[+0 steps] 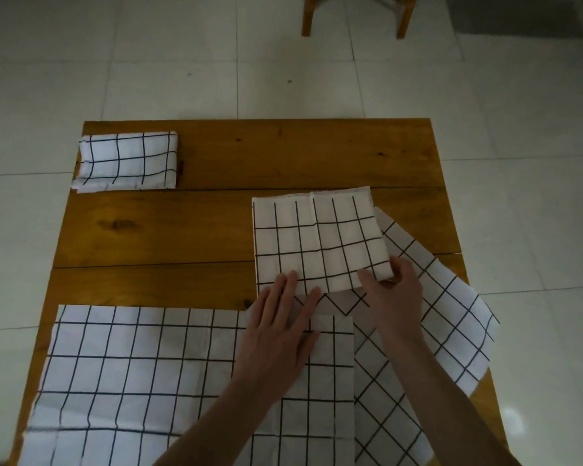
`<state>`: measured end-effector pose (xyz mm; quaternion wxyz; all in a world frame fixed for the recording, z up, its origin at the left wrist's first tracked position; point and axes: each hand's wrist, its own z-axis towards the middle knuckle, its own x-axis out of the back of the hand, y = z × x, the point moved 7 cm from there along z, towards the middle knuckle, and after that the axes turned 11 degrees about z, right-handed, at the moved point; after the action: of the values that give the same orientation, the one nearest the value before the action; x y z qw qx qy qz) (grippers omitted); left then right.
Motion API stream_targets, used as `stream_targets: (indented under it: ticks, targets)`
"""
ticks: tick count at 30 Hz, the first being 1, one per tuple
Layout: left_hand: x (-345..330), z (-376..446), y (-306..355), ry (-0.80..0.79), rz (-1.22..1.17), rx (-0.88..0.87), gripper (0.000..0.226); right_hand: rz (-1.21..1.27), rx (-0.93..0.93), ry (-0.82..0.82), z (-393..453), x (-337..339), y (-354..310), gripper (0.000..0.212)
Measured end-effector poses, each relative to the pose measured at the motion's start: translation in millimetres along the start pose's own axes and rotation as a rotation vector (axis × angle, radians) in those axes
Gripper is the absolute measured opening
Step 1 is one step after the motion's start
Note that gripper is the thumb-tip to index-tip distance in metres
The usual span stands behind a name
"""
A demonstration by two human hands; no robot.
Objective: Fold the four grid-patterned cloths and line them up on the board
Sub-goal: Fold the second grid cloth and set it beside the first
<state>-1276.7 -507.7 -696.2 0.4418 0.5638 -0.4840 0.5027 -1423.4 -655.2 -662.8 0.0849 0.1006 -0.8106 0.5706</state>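
The right hand (392, 290) has a grip on the near right corner of the half-folded cloth (317, 240); the left hand (283, 327) presses flat on its near edge. Second cloth's fold is under way, probably needing another fold toward the finished cloth (127, 161) on the board (216, 223); two cloths lie unfolded.

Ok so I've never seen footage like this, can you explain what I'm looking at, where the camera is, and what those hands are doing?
There is no machine here. A person wears a camera on the head, looking down at their own two hands over a wooden board. Four grid-patterned cloths lie on it. One small folded cloth sits at the far left corner. A half-folded cloth lies in the middle; the left hand presses flat on its near edge, while the right hand pinches its near right corner. Two unfolded cloths wait: a large flat cloth near the person and a slanted cloth hanging off the right edge.
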Motion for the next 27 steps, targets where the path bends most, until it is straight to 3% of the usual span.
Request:
stream_targets:
  ticks: [4, 9, 16, 23, 27]
  targets:
    - [-2.3, -0.9, -0.3, -0.014, 0.004, 0.010, 0.064, 0.000, 0.106, -0.037, -9.3, -5.2, -11.3, 0.013]
    - [0.4, -1.1, -0.7, 0.001, -0.028, -0.001, 0.062, -0.030, 0.277, -0.104, -26.4, -19.2, -22.8, 0.004]
    - [14.3, -7.1, -7.0, 0.097, -0.178, 0.050, 0.066, -0.489, 0.750, -0.257, -58.3, -59.4, -37.7, 0.042]
    - [19.0, -24.1, -27.5, 0.230, -0.270, 0.269, 0.068, -0.755, 0.807, -0.504, -69.1, -95.9, -1.8, 0.051]
    - [19.0, -29.0, -33.7, 0.265, -0.278, 0.267, 0.075, -0.809, 0.778, -0.502, -65.9, -101.4, 14.6, 0.049]
